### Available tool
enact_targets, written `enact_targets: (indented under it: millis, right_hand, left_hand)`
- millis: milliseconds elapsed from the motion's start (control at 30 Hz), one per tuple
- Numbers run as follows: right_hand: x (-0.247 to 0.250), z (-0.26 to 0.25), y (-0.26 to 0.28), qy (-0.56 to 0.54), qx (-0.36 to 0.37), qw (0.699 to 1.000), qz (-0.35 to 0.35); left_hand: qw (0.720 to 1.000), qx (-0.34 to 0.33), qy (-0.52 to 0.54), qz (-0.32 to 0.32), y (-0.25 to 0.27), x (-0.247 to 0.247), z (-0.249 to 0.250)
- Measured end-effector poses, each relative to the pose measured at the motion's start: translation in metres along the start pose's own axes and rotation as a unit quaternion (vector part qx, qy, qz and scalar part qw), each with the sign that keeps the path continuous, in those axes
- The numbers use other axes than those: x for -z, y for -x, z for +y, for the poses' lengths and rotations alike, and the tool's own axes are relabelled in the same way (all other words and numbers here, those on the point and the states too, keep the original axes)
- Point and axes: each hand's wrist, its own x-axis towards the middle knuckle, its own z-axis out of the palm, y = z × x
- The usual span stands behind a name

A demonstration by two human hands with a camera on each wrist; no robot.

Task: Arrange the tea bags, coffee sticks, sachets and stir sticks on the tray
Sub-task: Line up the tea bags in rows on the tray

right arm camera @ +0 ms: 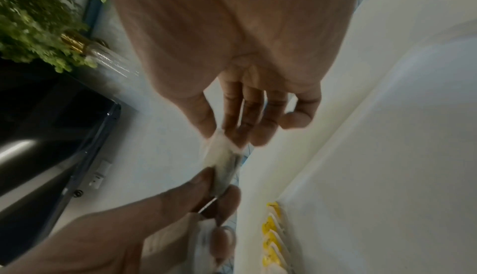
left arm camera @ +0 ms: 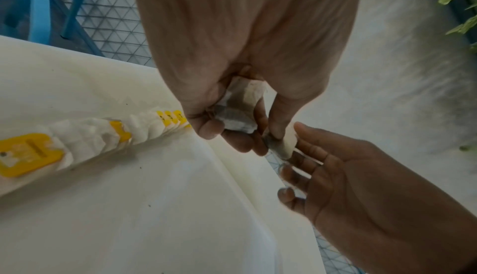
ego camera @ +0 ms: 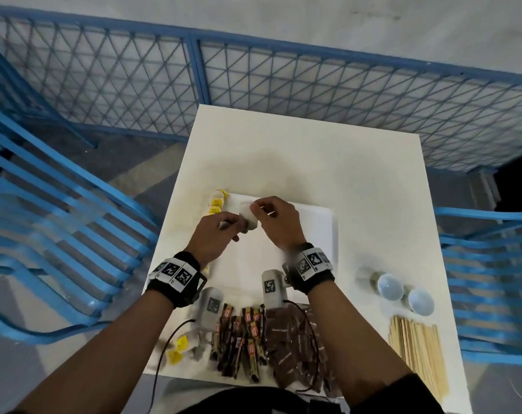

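Tea bags [ego camera: 216, 203] with yellow tags stood in a row along the white tray's [ego camera: 319, 222] 9 o'clock edge. The left hand [ego camera: 215, 237] gripped several loose tea bags in curled fingers. At its 2 o'clock, the right hand [ego camera: 276, 221] pinched one white tea bag [ego camera: 248, 215] between thumb and forefinger, above the tray.

Your white tabletop [ego camera: 358, 186] carries the white tray [ego camera: 328, 231], coffee sticks [ego camera: 242, 339], brown sachets [ego camera: 292, 345], stir sticks [ego camera: 415, 345], two small bowls [ego camera: 403, 289] and loose tea bags [ego camera: 179, 349].
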Motion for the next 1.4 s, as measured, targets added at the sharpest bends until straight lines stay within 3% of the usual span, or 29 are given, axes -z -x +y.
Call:
enact_targets:
  millis: [200, 367, 800, 1400]
  right_hand:
    - [-0.031, 0.013, -0.011, 0.023, -0.044, 0.996, -0.080]
    - [-0.054, 0.025, -0.040, 0.041, -0.094, 0.994, -0.025]
    - [-0.105, 0.043, -0.082, 0.120, -0.147, 0.982, 0.006]
    - [-0.101, 0.046, -0.085, 0.135, -0.170, 0.976, 0.024]
  left_hand:
    - [0.999, 0.034, 0.010, 0.003, -0.020, 0.027, -0.014]
    - [0.996, 0.092, 0.004, 0.008, -0.034, 0.052, -0.041]
    - [0.993, 0.113, 0.026, -0.013, -0.029, 0.106, -0.084]
    - [0.994, 0.102, 0.033, -0.006, -0.039, 0.102, -0.076]
